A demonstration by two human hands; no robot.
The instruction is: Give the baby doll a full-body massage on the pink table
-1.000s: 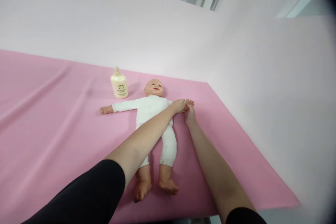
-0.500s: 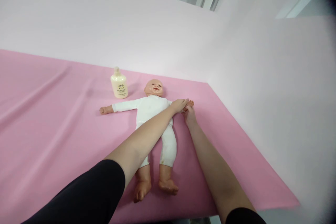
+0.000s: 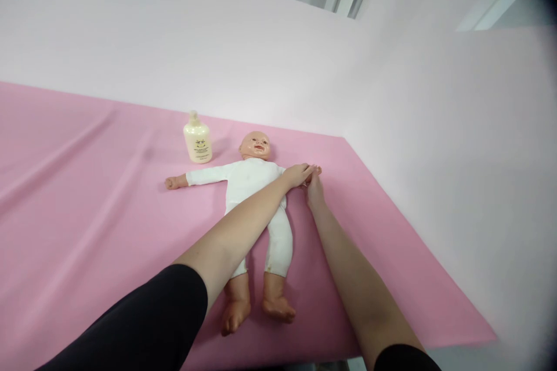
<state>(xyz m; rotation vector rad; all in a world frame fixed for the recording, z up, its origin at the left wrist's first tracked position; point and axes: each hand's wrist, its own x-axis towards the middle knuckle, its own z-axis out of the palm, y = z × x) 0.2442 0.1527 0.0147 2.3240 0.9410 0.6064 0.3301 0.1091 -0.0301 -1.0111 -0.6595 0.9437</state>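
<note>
A baby doll [image 3: 253, 177] in a white suit lies face up on a pink sheet, its bare feet toward me. Across its body reaches my left arm, and my left hand [image 3: 298, 174] is closed around the doll's forearm near the wrist on the right side. My right hand [image 3: 315, 188] is closed at the same doll hand [image 3: 319, 170], its fingers touching it. Most of that doll hand is hidden by my fingers; only a bit of its tips shows. The doll's other arm [image 3: 204, 175] stretches out to the left, untouched.
A cream pump bottle [image 3: 198, 142] stands upright beside the doll's head, to the left. The pink sheet [image 3: 87, 214] has some creases on its left side. White walls [image 3: 261, 58] rise behind and to the right of the table.
My right fingers have shifted slightly over the doll's hand, covering more of it. My left hand, the doll's body and the bottle stay in place.
</note>
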